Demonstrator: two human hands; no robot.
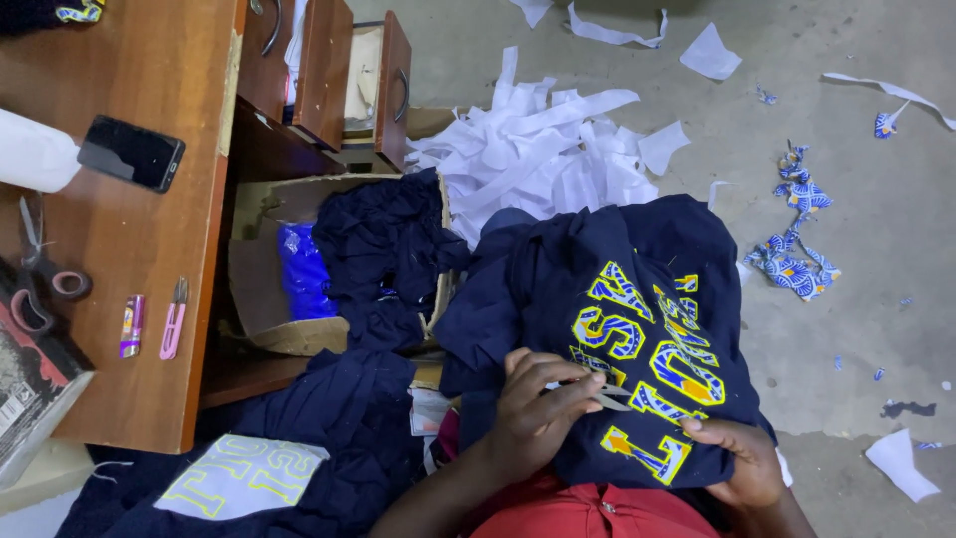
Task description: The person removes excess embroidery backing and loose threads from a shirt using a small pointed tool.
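Note:
A navy garment [617, 269] with yellow and blue patterned letters lies over my lap. My left hand [538, 403] rests on it and grips small scissors [602, 397], whose blades point right at the letters. My right hand [742, 463] pinches the garment's lower edge just below the letters. A second navy piece with pale letter outlines [244, 473] lies at the lower left.
A wooden desk [149, 229] at left carries a phone [131, 152], large scissors [35, 279], a lighter and a pink thread snip [173, 319]. A cardboard box [299, 329] holds dark cloth. White strips [543, 149] and patterned scraps [797, 249] litter the floor.

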